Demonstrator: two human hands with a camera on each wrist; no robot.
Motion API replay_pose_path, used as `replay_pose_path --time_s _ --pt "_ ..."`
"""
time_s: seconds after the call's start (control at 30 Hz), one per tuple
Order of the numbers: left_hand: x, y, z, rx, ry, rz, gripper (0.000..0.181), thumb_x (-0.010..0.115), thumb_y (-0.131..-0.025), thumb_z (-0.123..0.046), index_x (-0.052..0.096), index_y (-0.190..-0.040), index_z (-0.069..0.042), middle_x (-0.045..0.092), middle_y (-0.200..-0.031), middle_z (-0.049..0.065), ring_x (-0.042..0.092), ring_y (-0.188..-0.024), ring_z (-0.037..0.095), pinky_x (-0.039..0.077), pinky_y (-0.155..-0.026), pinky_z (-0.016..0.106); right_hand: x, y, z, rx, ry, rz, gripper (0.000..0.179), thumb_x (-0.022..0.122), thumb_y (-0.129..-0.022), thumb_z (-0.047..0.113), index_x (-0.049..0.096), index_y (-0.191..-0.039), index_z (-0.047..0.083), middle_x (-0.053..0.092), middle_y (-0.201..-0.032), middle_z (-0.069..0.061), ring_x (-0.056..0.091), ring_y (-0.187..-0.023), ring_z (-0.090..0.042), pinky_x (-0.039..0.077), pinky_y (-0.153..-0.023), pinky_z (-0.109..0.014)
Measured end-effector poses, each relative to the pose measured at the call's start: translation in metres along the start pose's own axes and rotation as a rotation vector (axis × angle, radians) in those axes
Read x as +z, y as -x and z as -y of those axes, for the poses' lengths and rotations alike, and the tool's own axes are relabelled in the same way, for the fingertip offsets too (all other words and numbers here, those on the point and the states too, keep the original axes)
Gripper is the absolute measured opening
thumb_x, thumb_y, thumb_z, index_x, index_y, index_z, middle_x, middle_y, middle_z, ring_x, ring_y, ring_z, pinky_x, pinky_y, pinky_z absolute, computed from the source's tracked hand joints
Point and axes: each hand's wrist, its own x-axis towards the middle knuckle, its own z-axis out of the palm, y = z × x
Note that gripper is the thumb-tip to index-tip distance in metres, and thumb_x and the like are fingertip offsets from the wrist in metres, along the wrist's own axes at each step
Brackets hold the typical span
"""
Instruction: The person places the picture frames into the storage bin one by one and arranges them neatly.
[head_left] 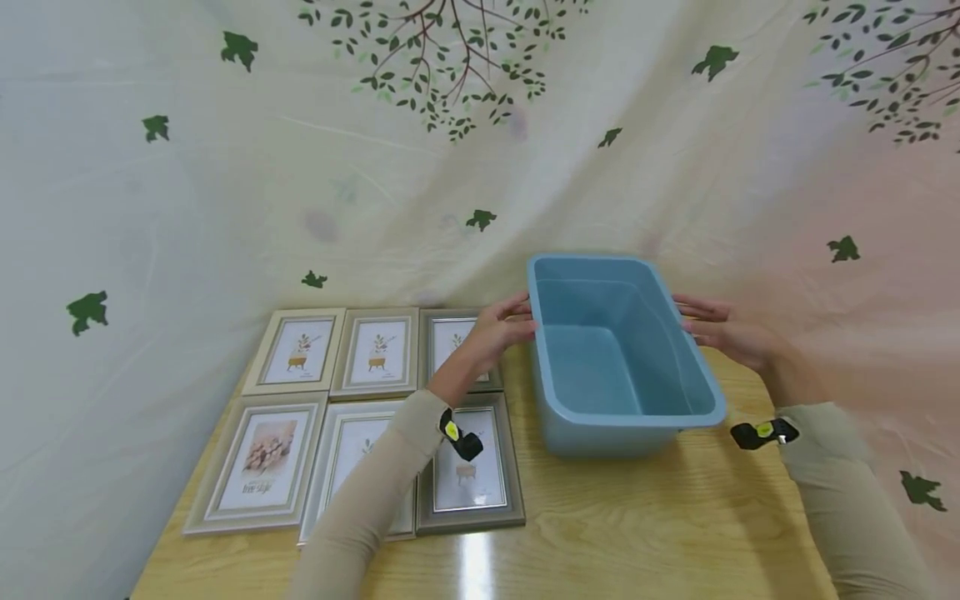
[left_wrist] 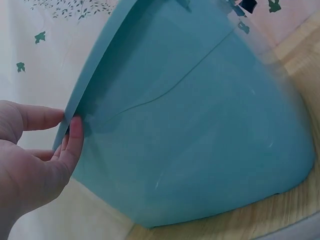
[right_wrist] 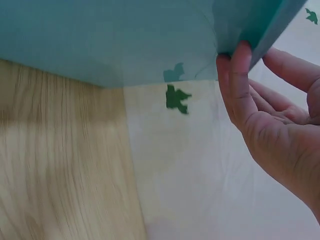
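Observation:
A blue plastic basin (head_left: pixel 600 358), rectangular with rounded corners and nothing inside, is near the back right of the wooden table. My left hand (head_left: pixel 504 329) pinches its left rim, thumb on the outer edge and fingers curled beneath the lip, as the left wrist view shows (left_wrist: pixel 45 155). On the opposite side my right hand (head_left: pixel 723 331) grips the right rim. In the right wrist view, fingertips (right_wrist: pixel 242 57) tuck under the lip while the thumb lies against its edge. The basin's smooth outer wall (left_wrist: pixel 200 125) fills much of the left wrist view.
Several picture frames lie in two rows on the table's left, among them a cream one (head_left: pixel 300 350) and a dark grey one (head_left: pixel 471 467) beside the basin. My left forearm passes over the front row. A leaf-patterned cloth (head_left: pixel 360 192) hangs behind the wooden table (head_left: pixel 637 525).

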Motion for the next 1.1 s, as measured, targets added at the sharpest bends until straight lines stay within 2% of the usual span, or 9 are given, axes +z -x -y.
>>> replay_pose_path --time_s 0.13,0.23,0.33,0.5,0.8,0.93,1.1 --pt "-0.009 0.001 -0.005 0.005 -0.027 -0.01 0.058 0.059 -0.096 0.007 0.045 -0.152 -0.003 0.051 -0.144 0.025 0.062 -0.112 0.024 0.051 -0.108 0.047 0.01 -0.007 -0.004 -0.081 -0.112 0.004 0.059 0.045 -0.105 -0.001 0.024 -0.16 0.001 0.059 -0.142 0.016 0.063 -0.121 -0.001 0.056 -0.093 -0.02" --pt "-0.016 0.004 -0.008 -0.001 -0.043 -0.027 0.056 0.059 -0.097 0.006 0.047 -0.151 -0.006 0.053 -0.142 0.022 0.064 -0.11 0.021 0.051 -0.108 0.046 0.019 -0.013 -0.004 -0.103 -0.14 -0.015 0.057 0.044 -0.106 -0.001 0.025 -0.16 0.001 0.059 -0.141 0.015 0.064 -0.12 -0.003 0.056 -0.092 -0.02" --pt "-0.021 0.006 -0.01 -0.004 -0.048 -0.037 0.056 0.059 -0.098 0.005 0.048 -0.151 -0.007 0.055 -0.142 0.019 0.064 -0.11 0.02 0.052 -0.107 0.043 0.027 -0.016 -0.002 -0.094 -0.149 -0.046 0.056 0.045 -0.106 0.0 0.027 -0.16 0.002 0.061 -0.138 0.011 0.064 -0.117 -0.005 0.056 -0.091 -0.021" --pt "-0.027 0.009 -0.009 0.01 -0.036 -0.018 0.057 0.059 -0.098 0.006 0.045 -0.152 -0.004 0.052 -0.145 0.022 0.064 -0.111 0.019 0.053 -0.107 0.04 0.037 -0.017 0.002 -0.048 -0.113 -0.099 0.058 0.049 -0.106 0.005 0.028 -0.16 0.004 0.062 -0.134 0.01 0.066 -0.113 -0.006 0.058 -0.09 -0.022" --pt "-0.033 0.012 -0.013 0.009 -0.091 -0.009 0.059 0.06 -0.098 0.003 0.042 -0.154 -0.003 0.052 -0.146 0.023 0.063 -0.117 0.025 0.052 -0.108 0.042 0.044 -0.021 0.007 -0.003 -0.153 -0.125 0.06 0.051 -0.106 0.007 0.026 -0.161 0.005 0.062 -0.131 0.008 0.066 -0.111 -0.006 0.058 -0.088 -0.021" --pt "-0.036 0.013 -0.018 0.008 -0.156 -0.007 0.057 0.059 -0.099 0.002 0.042 -0.154 -0.003 0.05 -0.147 0.025 0.061 -0.124 0.035 0.051 -0.109 0.044 0.046 -0.024 0.009 0.008 -0.165 -0.136 0.061 0.052 -0.105 0.007 0.026 -0.16 0.003 0.062 -0.129 0.008 0.066 -0.109 -0.006 0.058 -0.087 -0.021" --pt "-0.044 0.021 -0.031 0.0 -0.298 -0.019 0.055 0.054 -0.101 0.0 0.038 -0.154 0.001 0.046 -0.149 0.028 0.053 -0.132 0.043 0.053 -0.105 0.048 0.045 -0.024 0.011 0.035 -0.105 -0.142 0.063 0.054 -0.105 0.012 0.026 -0.16 0.004 0.06 -0.129 0.011 0.065 -0.11 -0.003 0.057 -0.088 -0.019"
